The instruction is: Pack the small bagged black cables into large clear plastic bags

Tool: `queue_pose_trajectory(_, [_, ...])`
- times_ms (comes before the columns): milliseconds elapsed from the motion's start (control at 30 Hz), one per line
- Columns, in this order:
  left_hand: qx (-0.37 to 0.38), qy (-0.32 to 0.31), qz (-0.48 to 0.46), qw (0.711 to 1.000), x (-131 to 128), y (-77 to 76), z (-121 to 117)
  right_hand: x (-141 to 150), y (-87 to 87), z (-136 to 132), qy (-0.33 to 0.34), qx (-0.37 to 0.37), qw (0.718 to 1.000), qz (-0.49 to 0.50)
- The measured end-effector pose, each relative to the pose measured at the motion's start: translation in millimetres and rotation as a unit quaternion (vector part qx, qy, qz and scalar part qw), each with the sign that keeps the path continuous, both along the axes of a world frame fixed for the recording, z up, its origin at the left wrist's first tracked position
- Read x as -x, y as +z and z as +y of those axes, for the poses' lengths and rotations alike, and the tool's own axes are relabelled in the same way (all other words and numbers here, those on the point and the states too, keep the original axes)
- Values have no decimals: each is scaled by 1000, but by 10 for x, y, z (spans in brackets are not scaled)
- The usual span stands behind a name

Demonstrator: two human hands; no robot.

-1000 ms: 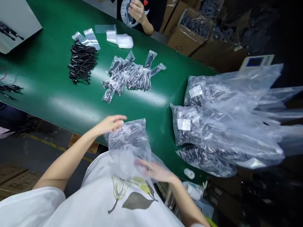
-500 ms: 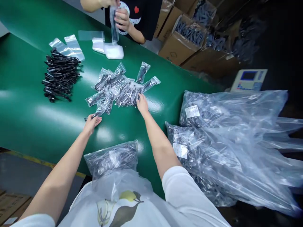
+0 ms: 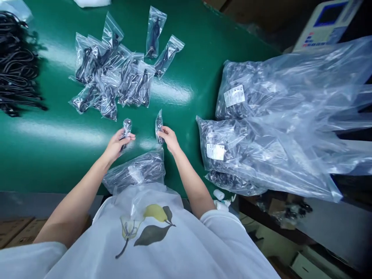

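Observation:
My left hand (image 3: pixel 116 144) is closed around a bagged black cable (image 3: pixel 127 127), held over the green table. Level with it to the right, my right hand (image 3: pixel 169 138) pinches a second bagged cable (image 3: pixel 159 123) by its side. Beyond both hands lies a heap of clear zip bags (image 3: pixel 109 73), each with a coiled black cable inside. Two single bagged cables (image 3: pixel 154 33) lie at the heap's right. Just below my hands, against my shirt, rests a large clear plastic bag (image 3: pixel 145 169) filled with dark bagged cables.
Loose black cables (image 3: pixel 17 69) are piled at the far left. On the right lie large filled clear bags (image 3: pixel 258 131) with white labels. A device with a screen and keys (image 3: pixel 325 25) stands behind them. The green table's (image 3: pixel 52 162) near edge runs below my left arm.
Both hands have come back from the heap toward me, each bringing a bagged cable. The view has shifted down and closer, so the co-worker is out of sight.

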State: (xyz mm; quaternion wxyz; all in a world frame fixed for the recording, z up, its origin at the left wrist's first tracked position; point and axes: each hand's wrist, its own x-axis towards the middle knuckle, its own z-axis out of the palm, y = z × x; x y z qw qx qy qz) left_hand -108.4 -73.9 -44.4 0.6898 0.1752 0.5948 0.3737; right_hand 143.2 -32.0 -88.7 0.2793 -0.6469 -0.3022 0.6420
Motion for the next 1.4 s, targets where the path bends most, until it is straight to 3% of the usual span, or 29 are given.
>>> queue_pose_trajectory(100, [31,24,-63,997,-150,42,57,177,198,-47,-23,34,991,130])
queue_pose_trajectory(200, [43,43,-86,994,-199,31,36,372,368,-100,-45,63,977,197])
queue_pose_trajectory(267, [25,36,-54,998,-184,17,-7,461,451,-110,-58,94,971,212])
queue_pose_trajectory(333, [-26,10,41,999,-147,44,-46,500,515,-100,-49,119,970,207])
queue_pose_trajectory(400, [-97,-45,163,981,-109,135,-57,499,563,-78,-15,131,971,197])
queue_pose_trajectory(467, [-176,-139,230,947,-93,269,-25,485,590,-52,35,147,968,202])
queue_pose_trajectory(567, [-262,-289,208,897,-119,414,77,492,589,-8,83,186,953,226])
queue_pose_trajectory(667, [-223,-347,165,896,-132,359,164,515,578,48,92,223,940,241])
queue_pose_trajectory(800, [-121,-239,104,958,-67,109,182,483,592,158,159,260,920,245])
queue_pose_trajectory(900, [-49,-133,18,990,-14,1,135,420,563,304,225,203,933,197])
queue_pose_trajectory(967, [16,-67,-42,997,12,-11,94,383,501,458,252,107,959,76])
queue_pose_trajectory(1033, [62,-15,-76,995,35,-8,53,369,413,663,279,-48,956,-80])
queue_pose_trajectory(1100, [81,17,-65,994,63,-19,15,384,304,909,315,-201,907,-196])
queue_pose_trajectory(1167, [91,46,-18,995,94,-53,-17,421,169,1174,333,-293,859,-254])
queue_pose_trajectory(1267, [102,77,44,991,140,-123,-50,469,-70,1534,262,-336,849,-313])
queue_pose_trajectory(1400, [96,63,44,992,169,-161,-62,454,-241,1712,176,-280,882,-335])
